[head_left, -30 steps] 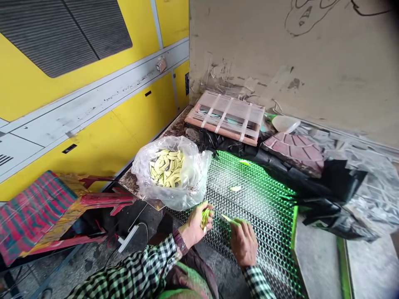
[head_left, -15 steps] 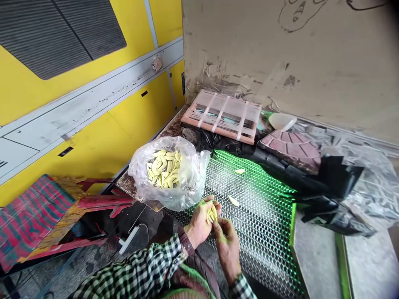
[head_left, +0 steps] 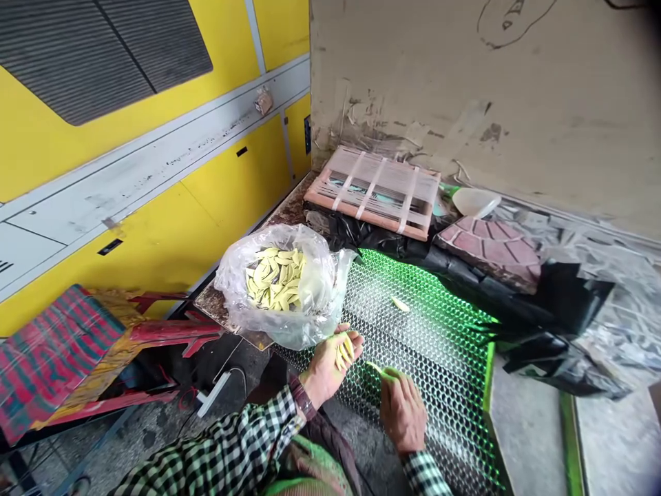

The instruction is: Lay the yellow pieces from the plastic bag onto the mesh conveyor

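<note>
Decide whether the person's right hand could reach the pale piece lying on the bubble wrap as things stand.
Probably yes: only open bubble wrap lies between the right hand and the pale piece, though that hand pinches a yellow-green piece.

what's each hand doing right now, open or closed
Left hand: closed, holding a small bunch of pale yellow-green leaf-shaped pieces.
Right hand: closed, pinching a single leaf-shaped piece at the fingertips.
</note>
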Tool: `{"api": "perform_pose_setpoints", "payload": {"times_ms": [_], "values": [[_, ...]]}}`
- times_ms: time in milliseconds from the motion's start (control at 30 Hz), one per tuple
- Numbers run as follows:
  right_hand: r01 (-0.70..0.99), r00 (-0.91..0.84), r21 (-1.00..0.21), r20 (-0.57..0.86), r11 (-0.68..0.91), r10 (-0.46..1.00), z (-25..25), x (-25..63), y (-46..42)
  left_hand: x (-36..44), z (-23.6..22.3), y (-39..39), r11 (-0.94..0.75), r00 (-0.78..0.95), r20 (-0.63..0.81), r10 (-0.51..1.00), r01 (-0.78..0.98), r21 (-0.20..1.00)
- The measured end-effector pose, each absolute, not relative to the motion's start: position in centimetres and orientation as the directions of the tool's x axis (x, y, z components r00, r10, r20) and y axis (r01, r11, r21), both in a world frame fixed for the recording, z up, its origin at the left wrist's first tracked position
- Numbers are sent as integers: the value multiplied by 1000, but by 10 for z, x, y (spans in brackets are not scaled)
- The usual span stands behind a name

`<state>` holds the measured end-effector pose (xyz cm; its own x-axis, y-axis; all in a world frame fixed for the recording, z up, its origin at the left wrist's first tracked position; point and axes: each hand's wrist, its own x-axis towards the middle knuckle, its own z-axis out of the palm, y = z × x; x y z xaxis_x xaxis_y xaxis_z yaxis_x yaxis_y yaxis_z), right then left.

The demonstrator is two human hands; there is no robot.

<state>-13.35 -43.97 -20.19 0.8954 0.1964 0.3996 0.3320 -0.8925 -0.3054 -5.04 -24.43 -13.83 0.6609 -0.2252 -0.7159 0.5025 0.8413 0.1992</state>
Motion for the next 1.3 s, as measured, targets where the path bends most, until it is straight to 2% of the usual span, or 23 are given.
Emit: {"api": "perform_pose_setpoints", "payload": {"times_ms": [100,167,200,233,300,333,400,467,533,667,767,867,933,1000,1067,1133,1200,1300], "values": [[306,913,-293,360,-906,192,-194,-138,-436,-52,-139,-244,836,657,-716,-235,513,196],[243,931,-370,348,-897,109,-180,-137,-425,-54,-138,-245,833,667,-704,-244,515,200],[197,943,-451,330,-871,42,-172,-136,-418,-55,-138,-246,829,675,-693,-253,521,206],[140,960,-557,278,-818,-24,-164,-133,-409,-56,-137,-248,822,687,-676,-265,528,214],[-16,990,-767,79,-641,-119,-153,-126,-392,-58,-137,-252,804,716,-634,-292,543,243],[-102,990,-836,-32,-538,-138,-150,-122,-385,-60,-137,-254,795,728,-615,-303,549,258],[-244,966,-901,-193,-358,-174,-151,-117,-378,-62,-137,-256,782,735,-596,-322,562,270],[-304,940,-921,-248,-243,-233,-156,-114,-378,-64,-137,-257,775,728,-593,-342,576,260],[-316,931,-928,-264,-198,-251,-160,-113,-380,-65,-135,-255,771,725,-587,-360,585,251],[-327,939,-923,-292,-203,-182,-154,-110,-381,-64,-129,-252,751,732,-564,-382,601,272],[-361,928,-924,-342,-125,-150,-149,-105,-383,-63,-129,-252,733,719,-568,-401,624,271],[-443,885,-896,-430,-40,-179,-154,-99,-400,-62,-136,-249,734,669,-635,-386,640,229],[-522,844,-848,-499,-93,-195,-160,-95,-416,-62,-142,-246,741,631,-696,-344,637,211],[-524,851,-800,-483,-292,-204,-166,-91,-431,-61,-146,-243,743,605,-730,-317,637,206],[-411,912,-726,-326,-552,-250,-168,-89,-438,-61,-147,-241,737,597,-734,-323,645,200],[-261,961,-632,-100,-730,-258,-164,-92,-432,-61,-146,-241,735,597,-732,-329,649,199],[-111,986,-613,28,-782,-162,-157,-98,-416,-61,-143,-243,740,616,-716,-329,639,209],[45,999,-676,18,-736,45,-147,-111,-387,-61,-139,-246,756,653,-676,-342,618,214]]}}
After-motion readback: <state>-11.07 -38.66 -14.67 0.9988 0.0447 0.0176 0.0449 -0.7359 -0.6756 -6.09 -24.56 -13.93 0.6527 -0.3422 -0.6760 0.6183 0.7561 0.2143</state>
